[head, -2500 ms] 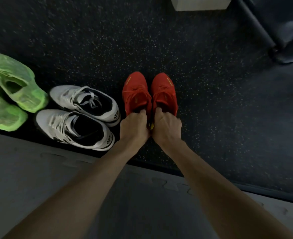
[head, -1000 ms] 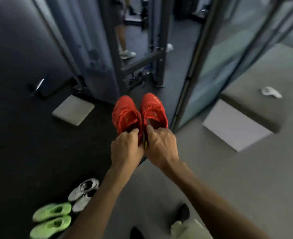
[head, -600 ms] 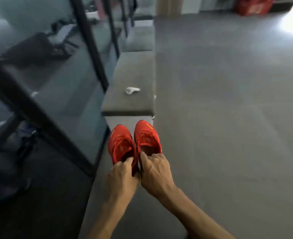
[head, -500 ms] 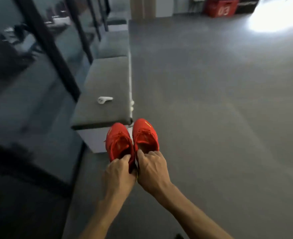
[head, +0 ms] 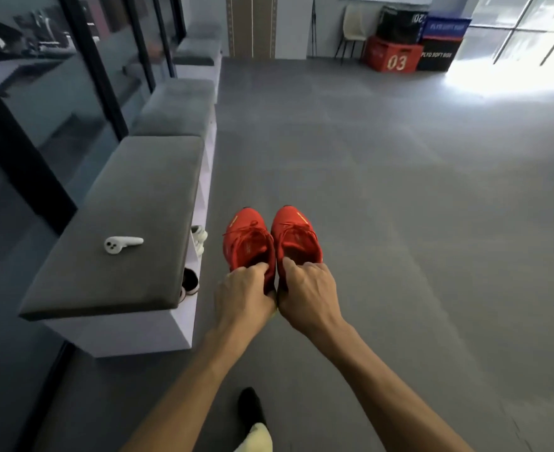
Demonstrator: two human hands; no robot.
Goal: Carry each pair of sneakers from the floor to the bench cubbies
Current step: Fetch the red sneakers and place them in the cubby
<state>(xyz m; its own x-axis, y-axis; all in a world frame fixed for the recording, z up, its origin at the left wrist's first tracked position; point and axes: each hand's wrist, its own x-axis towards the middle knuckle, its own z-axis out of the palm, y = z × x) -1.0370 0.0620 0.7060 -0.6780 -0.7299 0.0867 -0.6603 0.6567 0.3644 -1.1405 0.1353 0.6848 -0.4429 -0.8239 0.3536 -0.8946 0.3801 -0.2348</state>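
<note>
Nearest the camera, at the bottom edge, a foot (head: 248,406) in dark footwear stands on the grey floor (head: 399,256), and both bare forearms reach out above it. At the end of those arms the left hand (head: 243,296) has its fingers curled over the heel rim of the left red sneaker (head: 247,244). The right hand (head: 308,290) grips the heel rim of the right red sneaker (head: 296,238) in the same way. The two shoes hang in the air, side by side and touching, soles down and toes pointing away. I judge that this heel hold keeps the pair matched and lets it go toe first into an opening, with the hands last to leave.

Just to the left is the bench (head: 119,207), a grey cushion on a white base. A small white handheld gadget (head: 122,245) lies on the cushion, back from the edge. The cubbies (head: 205,177) open on the side that faces the open floor, so from this spot they show only edge-on. A white shoe (head: 199,240) pokes out of one and a dark-and-white shoe (head: 189,282) out of a nearer one, so those two look taken. The red pair is level with them but apart from the bench, not yet stowed. A free slot cannot be made out from this angle.

Farther on, more benches (head: 177,106) run along the glass wall (head: 83,102). By the far wall stand a red box (head: 393,58) marked 03, dark boxes (head: 437,55) beside it, and a pale chair (head: 353,22).
</note>
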